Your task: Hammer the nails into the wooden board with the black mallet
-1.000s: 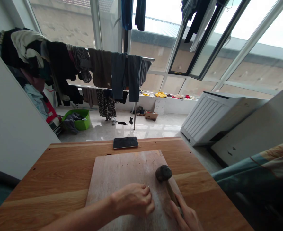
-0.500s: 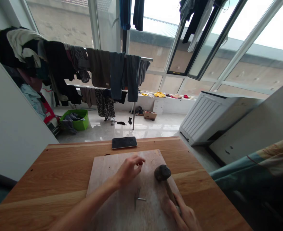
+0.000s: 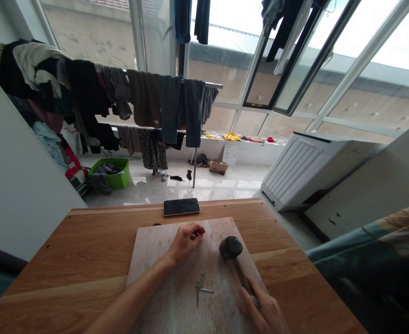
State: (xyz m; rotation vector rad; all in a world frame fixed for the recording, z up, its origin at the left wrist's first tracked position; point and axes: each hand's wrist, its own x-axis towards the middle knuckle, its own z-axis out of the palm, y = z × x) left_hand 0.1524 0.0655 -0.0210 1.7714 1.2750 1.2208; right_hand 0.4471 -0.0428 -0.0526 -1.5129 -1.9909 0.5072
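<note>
Both forearms are bare, with no sleeves, and the left hand (image 3: 185, 240) and right hand (image 3: 265, 311) are ungloved.

On the board (image 3: 162, 287), loose nails (image 3: 200, 285) lie between the left hand (image 3: 185, 241) and the right hand (image 3: 265, 313), with the hammer (image 3: 235, 257) just right of them. A phone (image 3: 181, 206) sits on the table (image 3: 86, 250) beyond the board's far edge. Bare table lies open left and right of the board.

Pale matt wooden board (image 3: 176, 283); glossy orange wood table (image 3: 86, 250); metal nails (image 3: 200, 285).
</note>
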